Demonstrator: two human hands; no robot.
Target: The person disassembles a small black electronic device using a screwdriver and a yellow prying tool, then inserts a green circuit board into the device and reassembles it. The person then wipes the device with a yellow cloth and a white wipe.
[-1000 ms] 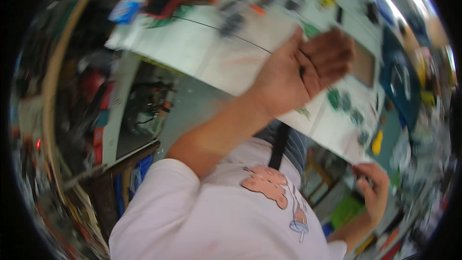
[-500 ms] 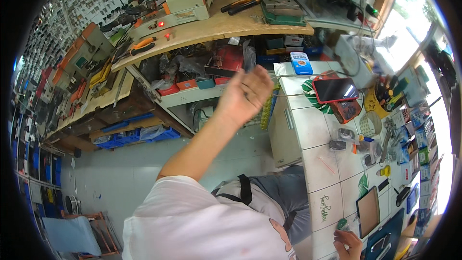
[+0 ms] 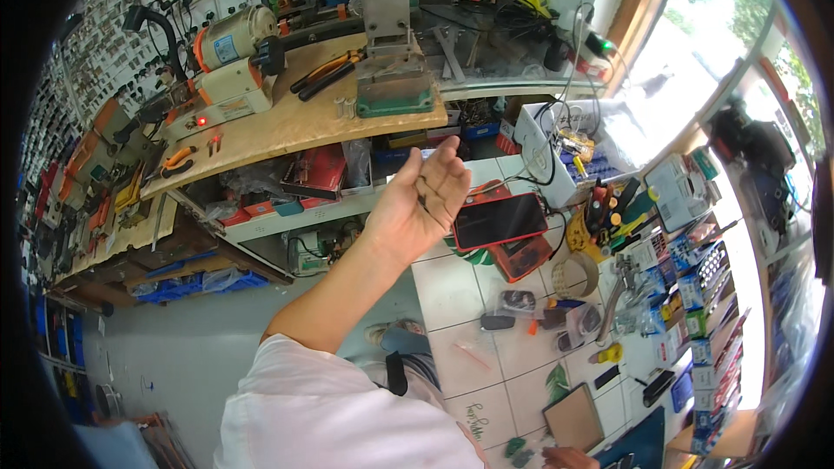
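My left hand [image 3: 421, 208] is raised over the near left edge of the white tiled counter [image 3: 452, 295], palm turned up and fingers loosely cupped. Small dark pieces, too small to name, appear to lie in its palm. Just right of it is a phone [image 3: 501, 221] in a red case, partly over a reddish-brown box [image 3: 521, 259]. At the bottom edge, my right hand [image 3: 569, 459] shows only in part, so its grip is unclear. Close to it lie a small green item [image 3: 514, 447] and a brown rectangular pad [image 3: 573, 417].
Black key fobs [image 3: 519, 300], a tape roll [image 3: 575, 275] and a yellow tool holder [image 3: 586, 234] crowd the counter. Behind are a white box [image 3: 534, 143] with cables and a wooden bench [image 3: 304, 122] with pliers [image 3: 326, 74] and a green-based machine [image 3: 395, 95].
The view has swung to the right, so the bench and counter sit further left. My left hand hovers nearer the phone. My right hand has slipped lower, mostly out of view.
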